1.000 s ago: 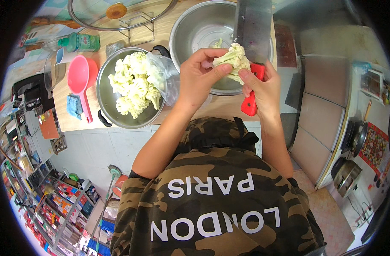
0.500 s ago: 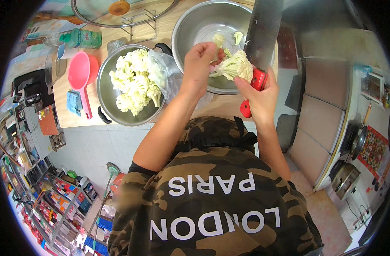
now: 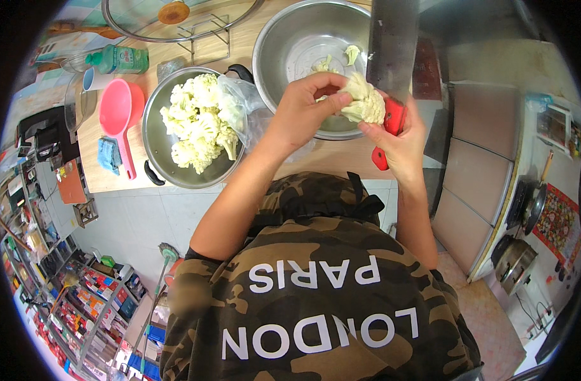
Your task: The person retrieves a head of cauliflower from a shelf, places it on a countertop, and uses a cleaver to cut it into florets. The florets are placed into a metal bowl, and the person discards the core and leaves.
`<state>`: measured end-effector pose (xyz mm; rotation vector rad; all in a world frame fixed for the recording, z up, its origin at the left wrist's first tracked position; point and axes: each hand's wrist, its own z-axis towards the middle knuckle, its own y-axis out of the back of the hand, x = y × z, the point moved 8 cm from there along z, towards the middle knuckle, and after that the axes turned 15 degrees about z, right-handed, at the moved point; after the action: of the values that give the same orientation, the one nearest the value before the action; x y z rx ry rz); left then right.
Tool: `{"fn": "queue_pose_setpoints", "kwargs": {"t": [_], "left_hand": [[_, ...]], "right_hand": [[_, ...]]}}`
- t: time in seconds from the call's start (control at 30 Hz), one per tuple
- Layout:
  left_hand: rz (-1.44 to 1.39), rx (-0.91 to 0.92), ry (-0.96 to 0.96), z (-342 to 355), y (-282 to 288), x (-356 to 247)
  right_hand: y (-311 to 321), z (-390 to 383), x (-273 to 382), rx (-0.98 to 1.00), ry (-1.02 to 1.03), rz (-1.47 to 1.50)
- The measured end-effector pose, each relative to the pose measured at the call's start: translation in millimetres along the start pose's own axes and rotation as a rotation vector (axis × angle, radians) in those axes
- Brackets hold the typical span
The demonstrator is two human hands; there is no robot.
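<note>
My left hand (image 3: 309,111) is closed on a cauliflower piece (image 3: 363,101), thumb pressed against its near side, above the near rim of a steel bowl (image 3: 268,47). In my right hand (image 3: 401,143) is the red handle of a cleaver (image 3: 392,57), its broad dark blade pointing away from me. The right thumb also touches the cauliflower. Small cut bits (image 3: 352,54) lie on the bowl's floor. Left of the bowl, a two-handled steel pot (image 3: 157,149) holds a heap of cauliflower florets (image 3: 201,120), and a clear plastic bag (image 3: 236,105) overhangs its right side.
A pink ladle (image 3: 120,114), blue cloth (image 3: 108,154) and green bottle (image 3: 122,59) are on the table's left. A glass lid (image 3: 174,13) and wire rack (image 3: 208,44) lie at the back. Crowded shelves (image 3: 93,311) stand at lower left.
My left hand has moved from the stem end up against the cauliflower and taken hold of it. The cauliflower has turned. My right hand and the cleaver have shifted slightly right.
</note>
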<state>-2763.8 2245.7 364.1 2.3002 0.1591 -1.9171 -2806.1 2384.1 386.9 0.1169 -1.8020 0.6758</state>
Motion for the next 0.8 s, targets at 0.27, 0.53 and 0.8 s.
{"fn": "queue_pose_setpoints", "kwargs": {"t": [0.27, 0.53, 0.8], "left_hand": [[0.235, -0.247, 0.163, 1, 21, 16], [0.197, 0.063, -0.090, -13, -2, -8], [-0.620, 0.012, 0.130, -9, 12, 41]], "right_hand": [[-7, -6, 0, -0.018, 0.084, 0.045], [5, -7, -3, -0.040, -0.016, 0.031], [117, -92, 22, -0.581, 0.235, -0.664]]}}
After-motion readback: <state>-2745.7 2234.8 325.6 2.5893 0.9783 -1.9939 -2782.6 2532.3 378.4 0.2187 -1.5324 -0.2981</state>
